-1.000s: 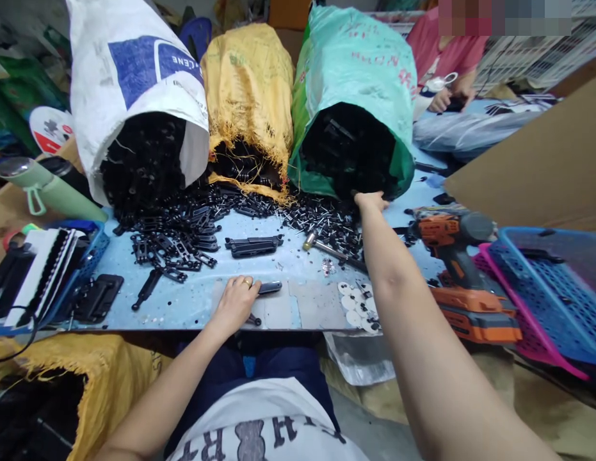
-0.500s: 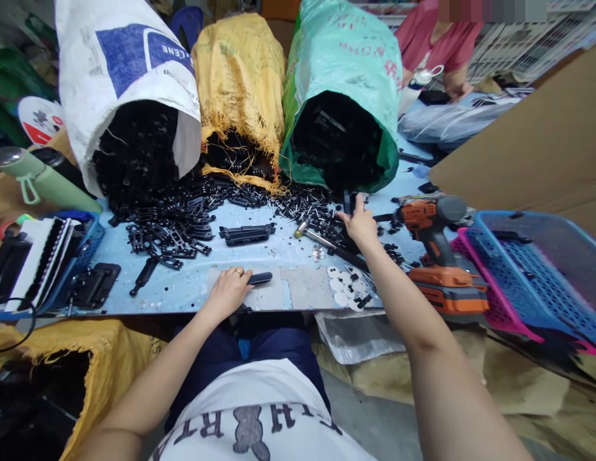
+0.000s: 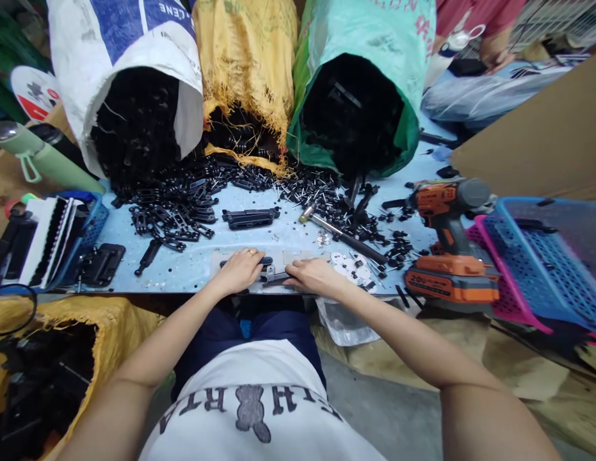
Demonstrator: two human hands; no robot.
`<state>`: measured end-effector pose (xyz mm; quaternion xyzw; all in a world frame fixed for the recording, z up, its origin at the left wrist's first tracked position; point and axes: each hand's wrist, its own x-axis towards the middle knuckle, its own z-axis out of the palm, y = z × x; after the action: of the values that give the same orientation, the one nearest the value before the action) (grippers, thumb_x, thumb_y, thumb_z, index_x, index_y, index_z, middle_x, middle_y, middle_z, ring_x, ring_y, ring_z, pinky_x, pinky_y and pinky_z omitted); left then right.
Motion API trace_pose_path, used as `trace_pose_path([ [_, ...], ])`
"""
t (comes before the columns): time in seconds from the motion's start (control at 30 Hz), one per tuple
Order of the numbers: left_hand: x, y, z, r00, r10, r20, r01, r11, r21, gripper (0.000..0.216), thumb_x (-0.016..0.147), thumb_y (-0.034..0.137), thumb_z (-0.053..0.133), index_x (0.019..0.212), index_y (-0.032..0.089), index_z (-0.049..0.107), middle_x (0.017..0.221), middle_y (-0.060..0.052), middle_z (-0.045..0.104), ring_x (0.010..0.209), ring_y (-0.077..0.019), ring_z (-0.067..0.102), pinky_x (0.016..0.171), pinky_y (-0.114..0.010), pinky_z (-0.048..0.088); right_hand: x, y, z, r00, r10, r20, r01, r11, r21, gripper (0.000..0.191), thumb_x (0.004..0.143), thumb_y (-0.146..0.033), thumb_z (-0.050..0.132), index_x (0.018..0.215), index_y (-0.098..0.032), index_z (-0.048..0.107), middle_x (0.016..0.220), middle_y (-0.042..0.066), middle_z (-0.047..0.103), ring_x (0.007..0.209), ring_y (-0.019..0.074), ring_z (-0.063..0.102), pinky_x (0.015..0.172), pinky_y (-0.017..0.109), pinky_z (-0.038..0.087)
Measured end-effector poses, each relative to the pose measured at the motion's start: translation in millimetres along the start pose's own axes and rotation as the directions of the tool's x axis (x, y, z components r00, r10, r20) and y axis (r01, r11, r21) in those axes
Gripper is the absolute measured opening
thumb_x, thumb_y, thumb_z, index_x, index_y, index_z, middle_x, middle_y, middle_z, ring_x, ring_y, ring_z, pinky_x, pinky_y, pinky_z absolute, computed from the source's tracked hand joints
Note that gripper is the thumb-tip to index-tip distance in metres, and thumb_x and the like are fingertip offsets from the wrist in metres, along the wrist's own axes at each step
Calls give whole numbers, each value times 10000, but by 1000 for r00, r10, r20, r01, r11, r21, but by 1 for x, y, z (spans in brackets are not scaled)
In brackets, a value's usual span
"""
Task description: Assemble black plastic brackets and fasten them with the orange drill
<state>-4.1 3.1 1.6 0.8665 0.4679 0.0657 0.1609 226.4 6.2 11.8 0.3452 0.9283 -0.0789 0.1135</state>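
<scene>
My left hand (image 3: pixel 239 271) lies near the front edge of the light blue table (image 3: pixel 288 237), fingers curled over a small black plastic part (image 3: pixel 265 260). My right hand (image 3: pixel 312 275) sits just to its right, fingers closed on a thin black piece (image 3: pixel 277 277) that meets the part between both hands. A hammer (image 3: pixel 340 235) lies behind my right hand. White round discs (image 3: pixel 349 264) lie beside it.
Three sacks of black parts lie open toward me: white (image 3: pixel 129 77), yellow (image 3: pixel 244 70), green (image 3: pixel 360 83). Loose black parts (image 3: pixel 182 205) and pins cover the table. An orange drill (image 3: pixel 446 243) stands right, by blue and pink baskets (image 3: pixel 547 262). Another person (image 3: pixel 475 32) sits behind.
My right hand pulled back from the green sack's mouth to the table's front edge beside my left hand, bringing a thin black piece. My left hand stayed on its part.
</scene>
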Motion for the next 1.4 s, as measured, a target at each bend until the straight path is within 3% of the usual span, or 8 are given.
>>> trace_pose_path([
  [0.2,7,7,3,1000,1,-3,-1,1000,2,663,676,688,577,1085,172,498,1015,-104,577,971,-285,546,819,-392,419,0,-12,-12,991,137,2,-137,990,-35,453,932,-530,265,991,-196,566,854,84,640,699,185,619,555,255,297],
  [0.57,-8,-3,13,981,66,-181,-78,995,-60,427,780,538,562,1010,186,487,922,-63,596,860,-220,599,710,-319,456,-2,-30,-34,980,126,-155,-147,980,-137,374,956,-451,265,981,-192,534,863,94,602,733,191,570,630,287,293],
  [0.7,-2,4,8,995,52,-84,-56,997,-52,512,747,620,551,994,175,503,907,-69,604,840,-235,599,711,-340,470,1,-11,-26,988,45,-145,-63,990,-127,374,947,-470,306,963,-182,545,838,72,597,703,164,544,605,273,268],
  [0.83,47,0,-13,992,80,-99,-87,994,-70,504,824,556,492,1157,179,476,1147,-100,564,1080,-251,518,893,-369,435,-2,15,-3,979,-19,-205,1,996,-87,392,922,-500,365,878,-169,571,883,75,592,807,184,534,647,287,294],
  [0.97,131,-32,-42,934,-247,-259,243,969,-48,357,895,160,350,1232,147,470,1161,-134,547,1088,-236,508,913,-363,416,-11,28,15,964,9,-265,-16,1000,-26,383,920,-486,380,874,-165,584,887,74,587,832,192,515,709,306,321],
  [1.07,179,-47,-48,952,-262,-156,272,961,49,425,821,55,394,1210,166,524,1169,-143,538,1101,-247,503,900,-356,424,-16,28,24,955,67,-288,-57,997,45,370,916,-479,395,896,-166,589,885,74,587,831,188,515,718,306,343],
  [1.3,222,-22,-20,978,-199,-61,202,977,62,267,810,100,487,1038,106,626,1061,-155,608,1043,-242,562,891,-325,434,-15,35,23,944,115,-309,-45,973,225,369,886,-508,439,964,-182,594,924,77,613,873,197,548,761,314,416],
  [1.4,224,-19,-16,973,-224,-56,226,973,49,252,807,51,465,992,80,633,1036,-166,621,1022,-229,580,887,-307,430,1,62,6,879,253,-403,-136,945,297,327,921,-434,413,1035,-180,584,990,89,626,916,202,557,811,323,434],
])
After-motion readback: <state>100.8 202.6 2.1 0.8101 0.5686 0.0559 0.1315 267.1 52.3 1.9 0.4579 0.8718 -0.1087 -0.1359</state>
